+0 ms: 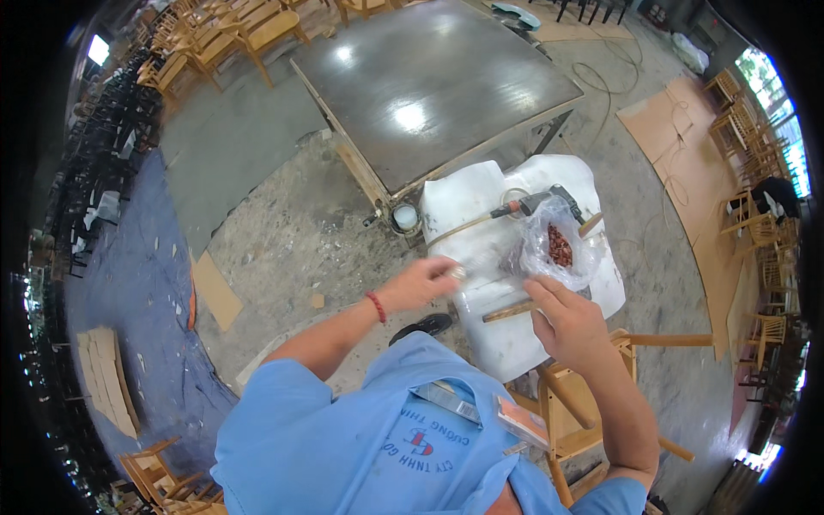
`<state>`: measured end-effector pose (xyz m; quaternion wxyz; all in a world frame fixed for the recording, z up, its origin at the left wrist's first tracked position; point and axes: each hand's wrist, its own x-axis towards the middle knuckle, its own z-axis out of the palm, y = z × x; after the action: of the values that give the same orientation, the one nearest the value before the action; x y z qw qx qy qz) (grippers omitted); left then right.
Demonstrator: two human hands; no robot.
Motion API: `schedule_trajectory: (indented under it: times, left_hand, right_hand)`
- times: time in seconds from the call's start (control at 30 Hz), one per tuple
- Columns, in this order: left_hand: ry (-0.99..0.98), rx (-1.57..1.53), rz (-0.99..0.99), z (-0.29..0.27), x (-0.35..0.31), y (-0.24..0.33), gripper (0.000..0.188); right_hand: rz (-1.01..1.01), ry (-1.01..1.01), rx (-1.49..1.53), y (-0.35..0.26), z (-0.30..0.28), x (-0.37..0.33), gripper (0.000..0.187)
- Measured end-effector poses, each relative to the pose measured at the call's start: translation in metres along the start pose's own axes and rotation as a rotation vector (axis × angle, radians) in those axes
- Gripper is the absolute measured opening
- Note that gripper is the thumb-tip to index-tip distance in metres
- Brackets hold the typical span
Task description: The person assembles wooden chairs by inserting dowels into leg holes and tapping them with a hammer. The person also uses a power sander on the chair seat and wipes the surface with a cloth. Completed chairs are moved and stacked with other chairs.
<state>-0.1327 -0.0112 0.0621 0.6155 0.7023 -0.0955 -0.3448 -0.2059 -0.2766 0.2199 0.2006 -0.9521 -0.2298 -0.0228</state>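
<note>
Over the left edge of a white padded surface (611,296), my left hand (422,283) is closed in a pinch, smeared by motion. A small pale thing shows at its fingertips, too blurred to name. My right hand (566,319) has its fingers stretched out and thumb apart, at the near edge of a clear plastic bag (586,260). Inside the bag lie small reddish-brown pieces (560,246). A wooden stick or handle (508,311) lies left of my right hand. Behind the bag is a dark power tool (534,203) with a hose (459,230).
A large dark glossy table (438,77) stands ahead, with a container of whitish liquid (405,216) at its near corner. A wooden chair frame (558,408) is beside my right forearm. Cardboard (216,292) and a blue sheet (163,283) lie on the left floor.
</note>
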Motion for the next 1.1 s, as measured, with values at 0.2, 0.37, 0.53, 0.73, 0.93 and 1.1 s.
schedule_trajectory:
  times: [0.2,0.37,0.53,0.73,0.93,1.1]
  left_hand:
    - [0.45,0.559,0.027,-0.129,0.041,-0.069,0.037]
    - [0.535,0.583,-0.073,-0.148,0.082,-0.078,0.04]
    - [0.5,0.589,-0.14,-0.154,0.097,-0.075,0.046]
    - [0.58,0.596,-0.061,-0.161,0.089,-0.074,0.056]
    - [0.43,0.501,0.376,-0.062,0.121,0.034,0.03]
    - [-0.314,0.716,0.897,0.085,0.199,0.093,0.018]
  right_hand:
    - [0.645,-0.462,0.243,0.043,0.058,-0.01,0.028]
    - [1.125,-0.544,0.492,0.079,0.137,-0.054,0.034]
    - [1.477,-0.182,0.894,0.078,0.186,-0.064,0.056]
    - [1.548,0.23,0.884,0.073,0.23,-0.047,0.046]
    - [1.646,0.547,0.911,0.076,0.244,-0.051,0.037]
    - [1.574,0.731,1.392,0.07,0.241,-0.092,0.014]
